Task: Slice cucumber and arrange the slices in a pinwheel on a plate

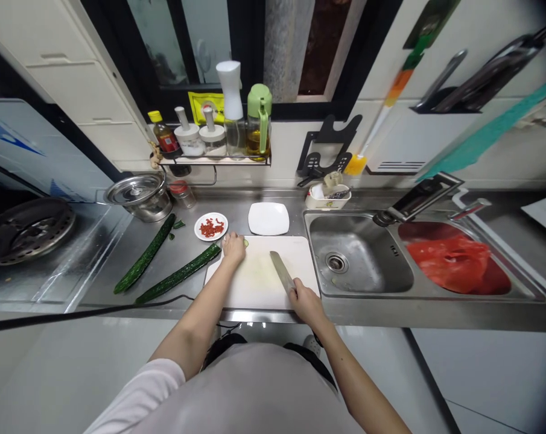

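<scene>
My right hand (pixel 305 301) grips the handle of a knife (pixel 282 270), whose blade lies over the right half of the white cutting board (pixel 254 295). At the board's upper left, my left hand (pixel 233 247) is closed round a piece of cucumber (pixel 246 243); a pale cut end shows by the fingers. One long cucumber (pixel 180 274) reaches from the counter to the board's left edge, close to that hand. Farther left lies a second cucumber (pixel 146 256), with small green scraps (pixel 178 225) beside it.
Behind the board are a plate of red pieces (pixel 212 226) and a bare white plate (pixel 268 218). A steel pot (pixel 141 196) stands at the back left. To the right is the sink (pixel 361 256), with a red bag (pixel 453 262) in its second basin. A black cable (pixel 96 311) crosses the front left.
</scene>
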